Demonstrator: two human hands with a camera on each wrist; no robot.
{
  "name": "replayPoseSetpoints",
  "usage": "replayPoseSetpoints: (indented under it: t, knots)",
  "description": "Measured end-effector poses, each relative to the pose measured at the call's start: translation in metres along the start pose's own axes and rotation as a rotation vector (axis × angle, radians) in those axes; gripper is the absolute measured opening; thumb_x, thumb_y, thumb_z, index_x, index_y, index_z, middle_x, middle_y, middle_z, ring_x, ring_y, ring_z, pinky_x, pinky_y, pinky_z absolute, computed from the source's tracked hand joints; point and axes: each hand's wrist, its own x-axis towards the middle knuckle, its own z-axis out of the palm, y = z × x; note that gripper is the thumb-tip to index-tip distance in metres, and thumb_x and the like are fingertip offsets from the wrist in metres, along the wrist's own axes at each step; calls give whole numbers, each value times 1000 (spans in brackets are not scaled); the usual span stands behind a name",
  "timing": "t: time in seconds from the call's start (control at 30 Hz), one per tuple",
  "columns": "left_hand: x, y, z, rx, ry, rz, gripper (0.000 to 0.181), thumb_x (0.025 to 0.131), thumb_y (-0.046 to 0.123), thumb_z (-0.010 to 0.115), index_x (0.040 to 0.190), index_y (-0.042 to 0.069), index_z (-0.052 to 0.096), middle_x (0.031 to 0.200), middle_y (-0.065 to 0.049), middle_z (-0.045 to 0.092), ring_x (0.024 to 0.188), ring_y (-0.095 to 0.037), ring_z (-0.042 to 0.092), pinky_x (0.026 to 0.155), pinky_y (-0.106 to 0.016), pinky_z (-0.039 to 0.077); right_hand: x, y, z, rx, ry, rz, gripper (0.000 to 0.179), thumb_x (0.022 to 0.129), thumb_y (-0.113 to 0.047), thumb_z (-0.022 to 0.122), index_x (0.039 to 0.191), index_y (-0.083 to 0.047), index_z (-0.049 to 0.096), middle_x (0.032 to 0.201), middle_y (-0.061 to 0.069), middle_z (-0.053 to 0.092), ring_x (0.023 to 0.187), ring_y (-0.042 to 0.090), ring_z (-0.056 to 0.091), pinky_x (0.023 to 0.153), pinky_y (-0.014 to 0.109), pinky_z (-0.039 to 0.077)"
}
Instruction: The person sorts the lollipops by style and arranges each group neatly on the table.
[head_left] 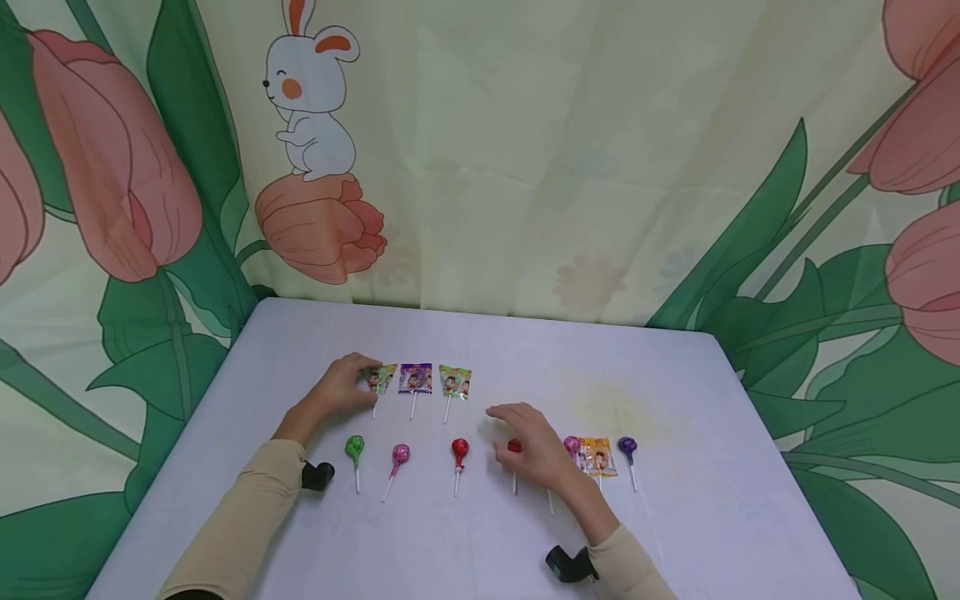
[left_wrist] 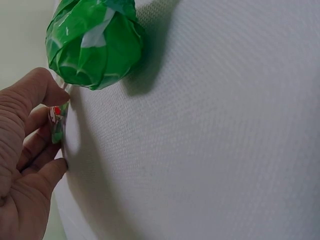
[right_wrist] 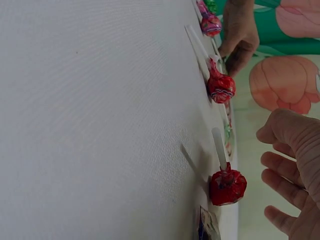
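Note:
At the far left of the table, my left hand [head_left: 343, 387] holds a flat lollipop in a green wrapper [head_left: 383, 379], thumb and fingertips curled at opposite edges of it. The left wrist view shows a bit of that wrapper between the fingers. Beside it lie a purple flat lollipop [head_left: 416, 378] and another green one [head_left: 455, 382]. My right hand [head_left: 534, 446] hovers with fingers spread and nothing between them. It partly covers a red round lollipop [head_left: 514, 446], which shows whole in the right wrist view. A stick [head_left: 551, 502] sticks out below this hand, its head hidden.
Nearer the front lie round lollipops: green [head_left: 355, 447], pink [head_left: 401, 453] and red [head_left: 460, 450]. Right of the right hand are a pink one [head_left: 572, 445], an orange flat one [head_left: 599, 457] and a purple one [head_left: 627, 446]. A printed curtain [head_left: 510, 167] hangs behind the white table [head_left: 712, 517].

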Motion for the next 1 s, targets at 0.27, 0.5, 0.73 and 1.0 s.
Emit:
replayPoseSetpoints:
  t: [0.27, 0.5, 0.73, 1.0]
  knots:
    - [-1, 0, 0, -8, -2, 7, 60, 79, 7, 80, 134, -6, 62, 127, -24, 61, 122, -42, 56, 108, -57, 45, -7, 3, -4, 6, 4, 32, 50, 87, -11, 79, 135, -7, 64, 136, 6, 64, 127, 24, 57, 106, 50, 50]
    - [0, 1, -1, -2, -6, 5, 60, 79, 8, 80, 134, -6, 61, 127, -23, 61, 122, -41, 56, 108, -57, 45, -11, 12, -7, -4, 39, 15, 48, 86, -9, 78, 133, -6, 65, 132, 7, 66, 124, 24, 58, 106, 50, 49]
    - [-1, 3, -1, 0, -6, -2, 60, 79, 8, 80, 135, -5, 61, 127, -23, 61, 122, -40, 56, 108, -56, 45, -18, 17, -13, 5, 41, 36, 50, 86, -11, 78, 134, -6, 64, 134, 7, 65, 126, 25, 57, 107, 50, 49]
    - [-1, 4, -1, 5, -14, -21, 60, 80, 8, 79, 136, -5, 61, 129, -22, 61, 123, -40, 56, 109, -56, 44, -26, 18, -17, 2, 36, 73, 50, 86, -10, 78, 135, -6, 64, 136, 7, 64, 129, 27, 56, 108, 51, 48]
